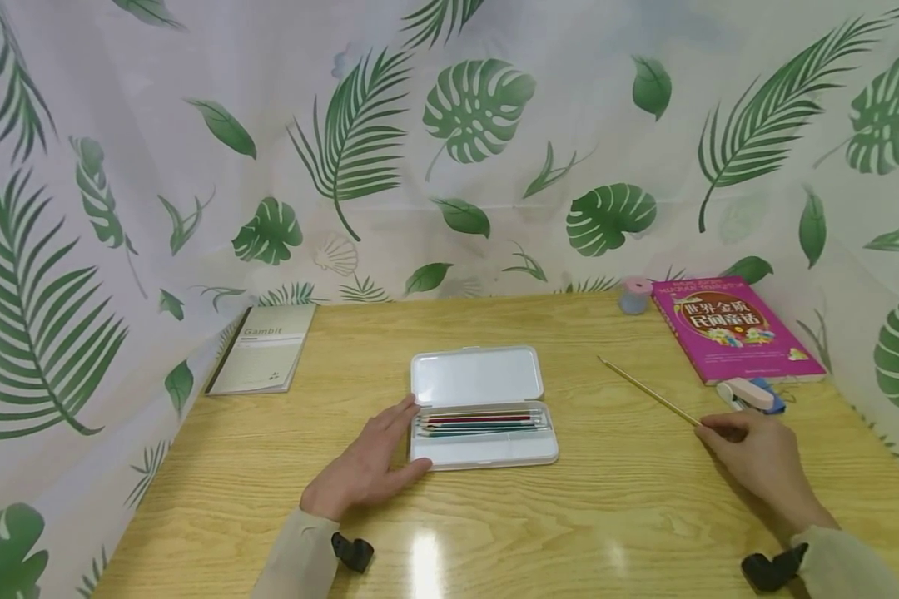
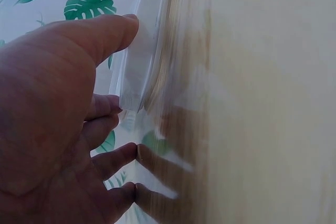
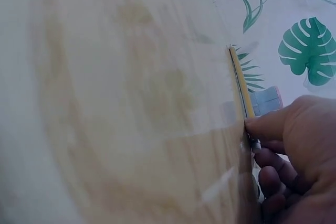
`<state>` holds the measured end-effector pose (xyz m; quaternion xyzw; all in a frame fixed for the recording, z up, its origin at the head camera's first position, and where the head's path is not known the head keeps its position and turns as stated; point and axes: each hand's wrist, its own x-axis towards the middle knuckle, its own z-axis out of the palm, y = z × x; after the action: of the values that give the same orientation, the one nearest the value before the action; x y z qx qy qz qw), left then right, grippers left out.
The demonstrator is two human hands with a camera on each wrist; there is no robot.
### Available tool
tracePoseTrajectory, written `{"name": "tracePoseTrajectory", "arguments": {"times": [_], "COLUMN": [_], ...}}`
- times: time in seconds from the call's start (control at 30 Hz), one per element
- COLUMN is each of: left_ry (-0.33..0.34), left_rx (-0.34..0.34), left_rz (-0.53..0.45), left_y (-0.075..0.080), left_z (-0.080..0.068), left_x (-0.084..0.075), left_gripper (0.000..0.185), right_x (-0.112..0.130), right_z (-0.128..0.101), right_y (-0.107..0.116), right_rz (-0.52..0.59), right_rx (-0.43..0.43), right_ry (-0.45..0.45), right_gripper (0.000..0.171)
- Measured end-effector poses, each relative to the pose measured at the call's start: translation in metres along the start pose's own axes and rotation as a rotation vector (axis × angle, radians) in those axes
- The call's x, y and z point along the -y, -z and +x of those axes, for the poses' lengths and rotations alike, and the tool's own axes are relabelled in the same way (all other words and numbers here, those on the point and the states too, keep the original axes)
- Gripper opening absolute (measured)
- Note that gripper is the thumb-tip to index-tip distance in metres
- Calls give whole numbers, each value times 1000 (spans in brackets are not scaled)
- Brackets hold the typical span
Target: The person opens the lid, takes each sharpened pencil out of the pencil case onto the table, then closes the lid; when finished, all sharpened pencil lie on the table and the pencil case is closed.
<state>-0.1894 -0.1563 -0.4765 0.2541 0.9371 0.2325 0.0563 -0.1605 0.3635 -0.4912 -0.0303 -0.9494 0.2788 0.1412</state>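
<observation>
Head view shows your right hand [image 1: 757, 453] pinching the rear end of a yellow pencil [image 1: 648, 391], thumb and forefinger curled round it, while its point angles away across the wooden table [image 1: 494, 524] toward the back. Your left hand [image 1: 367, 466] lies flat with straight, relaxed fingers against the left end of the open white pencil case [image 1: 487, 449], gripping nothing, only bracing it. The case sits mid-table with its lid [image 1: 477, 376] folded back and a row of coloured pencils [image 1: 479, 422] lying lengthwise in the tray. The pencil you hold is well apart from the case, off to its right, near a pink book [image 1: 734, 329] and a small stapler [image 1: 752, 395]. From the right wrist view the pinch looks to sit right at the pencil's end [image 3: 242, 93], though the blur makes the exact finger placement hard to judge; so far back, the tip will likely swing. If the pencil is bound for the tray, I would turn it parallel to the others before lowering it, and lay it in flat alongside them. Keep the left palm pressed where it is so the light case does not slide. A notebook [image 1: 264, 348] lies far left, out of your way.
</observation>
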Motion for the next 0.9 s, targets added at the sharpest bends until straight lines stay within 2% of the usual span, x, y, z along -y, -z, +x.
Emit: {"name": "tracePoseTrajectory", "arguments": {"times": [0.17,0.33,0.5,0.67,0.9], "left_ry": [0,4,4,7,3], "left_rx": [1,3,6,9,13], "left_rz": [-6,-4,-6,-10,-11], "left_y": [0,1,1,2,2], "left_z": [0,0,0,-1,0], "left_x": [0,1,1,1,2], "left_gripper": [79,80,80,81,81], "right_x": [4,16,34,57,83], "right_z": [-1,3,8,15,23], "right_y": [5,3,-1,-11,-31], "right_rz": [37,66,140,207,224], "right_rx": [-21,-79,-79,-38,70], "right_ry": [-18,64,169,251,297], "right_gripper": [36,23,13,10,14]}}
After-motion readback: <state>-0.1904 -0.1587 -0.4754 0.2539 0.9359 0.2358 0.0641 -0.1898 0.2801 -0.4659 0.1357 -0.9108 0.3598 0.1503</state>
